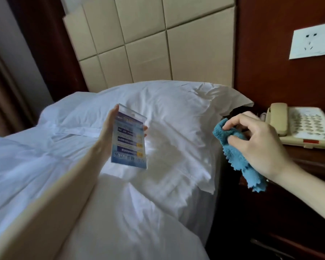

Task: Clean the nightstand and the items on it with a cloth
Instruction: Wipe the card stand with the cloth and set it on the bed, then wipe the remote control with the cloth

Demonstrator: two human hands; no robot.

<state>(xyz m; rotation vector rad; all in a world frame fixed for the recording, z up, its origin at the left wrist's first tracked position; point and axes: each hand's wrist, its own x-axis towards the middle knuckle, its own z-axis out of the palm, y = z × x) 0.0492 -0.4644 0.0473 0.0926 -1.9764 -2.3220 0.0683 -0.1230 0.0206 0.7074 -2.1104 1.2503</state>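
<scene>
My left hand (pixel 109 132) holds a clear acrylic sign stand (pixel 129 139) with a blue printed card in it, raised above the white pillow. My right hand (pixel 255 141) grips a blue fluffy cloth (pixel 235 156), which hangs down between the bed and the dark wooden nightstand (pixel 308 162). The cloth and the sign stand are apart, with a gap of pillow between them. A beige telephone (pixel 300 126) sits on the nightstand just behind my right hand.
The bed with a white pillow (pixel 173 117) and duvet (pixel 45 156) fills the left and middle. A padded beige headboard (pixel 158 44) stands behind. A white wall socket plate (pixel 313 41) sits on the wooden panel above the phone. A nightstand drawer handle (pixel 270 249) shows at the bottom right.
</scene>
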